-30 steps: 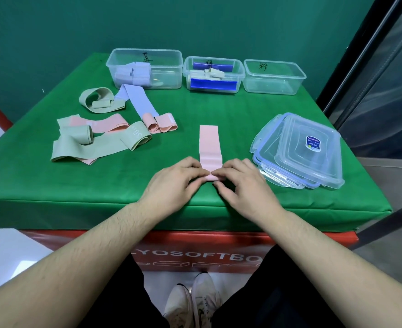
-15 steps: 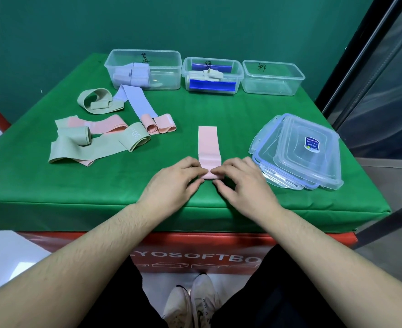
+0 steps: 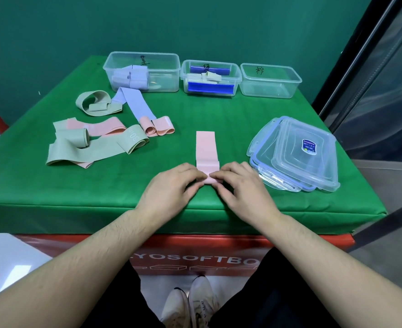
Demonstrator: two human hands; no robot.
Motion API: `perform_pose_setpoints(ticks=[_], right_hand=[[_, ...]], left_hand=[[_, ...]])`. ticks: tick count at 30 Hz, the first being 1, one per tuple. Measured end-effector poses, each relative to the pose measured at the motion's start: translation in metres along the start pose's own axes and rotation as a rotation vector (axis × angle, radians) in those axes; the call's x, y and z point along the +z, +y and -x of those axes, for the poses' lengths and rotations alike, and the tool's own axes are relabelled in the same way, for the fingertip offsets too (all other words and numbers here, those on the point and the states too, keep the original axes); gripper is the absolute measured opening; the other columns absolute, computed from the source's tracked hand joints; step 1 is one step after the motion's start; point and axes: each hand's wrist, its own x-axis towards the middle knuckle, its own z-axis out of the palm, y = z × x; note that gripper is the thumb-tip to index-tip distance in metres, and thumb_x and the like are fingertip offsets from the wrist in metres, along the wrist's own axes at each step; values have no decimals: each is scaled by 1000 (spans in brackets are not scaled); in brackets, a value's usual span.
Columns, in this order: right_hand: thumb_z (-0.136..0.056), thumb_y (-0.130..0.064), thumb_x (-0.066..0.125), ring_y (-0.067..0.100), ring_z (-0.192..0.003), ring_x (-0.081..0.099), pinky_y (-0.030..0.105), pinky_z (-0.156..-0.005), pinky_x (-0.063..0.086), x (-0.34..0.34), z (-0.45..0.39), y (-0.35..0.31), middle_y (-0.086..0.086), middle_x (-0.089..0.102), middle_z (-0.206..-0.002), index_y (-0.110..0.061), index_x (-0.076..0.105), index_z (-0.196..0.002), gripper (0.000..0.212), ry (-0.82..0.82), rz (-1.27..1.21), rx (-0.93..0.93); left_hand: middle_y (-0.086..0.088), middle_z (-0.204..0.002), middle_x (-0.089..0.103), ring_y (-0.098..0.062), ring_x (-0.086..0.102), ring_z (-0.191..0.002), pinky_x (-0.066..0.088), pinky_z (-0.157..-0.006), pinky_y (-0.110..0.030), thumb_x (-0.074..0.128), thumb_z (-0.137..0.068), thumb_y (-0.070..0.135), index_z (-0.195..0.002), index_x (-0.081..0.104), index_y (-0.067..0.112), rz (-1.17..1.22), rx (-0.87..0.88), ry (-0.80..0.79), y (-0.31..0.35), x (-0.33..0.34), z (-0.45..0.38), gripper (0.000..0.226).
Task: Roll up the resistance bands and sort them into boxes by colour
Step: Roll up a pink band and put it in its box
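Pink band (image 3: 206, 150) under my fingers, near the front edge of the green table (image 3: 218, 119): my left hand (image 3: 169, 188) and right hand (image 3: 240, 188) pinch its near end from either side, fingers curled over a small roll just begun, while the rest lies flat and straight away from me. I judge this to be the rolling step, early on — most of the length is unrolled. The next move calls for even pressure from both sides so the roll runs true and stays tight. How many turns are wound I cannot tell, as my fingertips cover the roll.

Beyond, to the left, loose green and pink bands (image 3: 96, 147) lie tangled, one over another, and a lilac band (image 3: 133, 105) behind them. Stacked lids (image 3: 296, 155) sit to the right. Farthest off stand three clear boxes — the right-hand box (image 3: 269, 87) looks empty, and its handwritten mark is too small for me to read with confidence.
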Motion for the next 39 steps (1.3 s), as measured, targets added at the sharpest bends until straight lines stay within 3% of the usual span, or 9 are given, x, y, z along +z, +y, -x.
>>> perform_pose_setpoints(ticks=[7, 11, 19, 27, 31, 35, 39], right_hand=[[-94, -32, 64, 18, -87, 48, 38, -77, 44, -6, 21, -5, -10, 59, -101, -24, 71, -113, 22, 27, -8, -55], [-96, -38, 55, 18, -86, 48, 36, -76, 43, -9, 30, -7, -10, 59, -101, -25, 70, -113, 27, 27, -8, -63], [-94, -39, 57, 13, -89, 44, 36, -81, 44, -6, 28, -7, -12, 57, -102, -26, 70, -116, 28, -6, -35, -1], [-93, -33, 63, 13, -88, 47, 35, -81, 43, -4, 26, -6, -13, 58, -101, -28, 70, -112, 20, 4, -86, 1], [-93, -33, 62, 14, -89, 47, 38, -82, 45, -3, 22, -6, -12, 58, -99, -27, 71, -113, 22, -4, -91, 21], [-94, -38, 56, 16, -90, 47, 37, -83, 44, -5, 21, -6, -11, 58, -100, -27, 70, -115, 27, 5, -71, 17], [-91, -34, 58, 17, -90, 47, 36, -82, 42, -5, 21, -7, -10, 57, -103, -28, 68, -112, 24, 31, -61, -11]], left_hand=[[13, -101, 66, -10, 65, -86, 55, -67, -30, 57, -92, 39, -103, 73, 25, 10, 33, 29, 8, -1, 21, 24], [12, -102, 66, -10, 65, -86, 54, -67, -27, 57, -93, 39, -103, 73, 24, 1, 53, 37, 12, -1, 28, 24], [9, -102, 65, -8, 62, -85, 49, -72, -21, 57, -95, 37, -104, 73, 19, -2, 37, 57, 12, 5, 30, 25], [13, -108, 61, 4, 41, -74, 41, -64, -18, 68, -92, 31, -107, 73, 23, 3, -33, 44, 15, 3, 29, 18], [16, -108, 60, -3, 57, -82, 48, -65, -22, 64, -90, 34, -108, 71, 26, 4, 2, 10, 12, 1, 24, 21], [17, -106, 62, -3, 59, -86, 46, -69, -19, 65, -93, 29, -108, 72, 27, 16, -22, 0, 12, 1, 21, 17], [17, -108, 62, -6, 61, -90, 52, -72, -27, 61, -96, 34, -112, 71, 28, 16, -44, -36, 11, 0, 17, 20]])
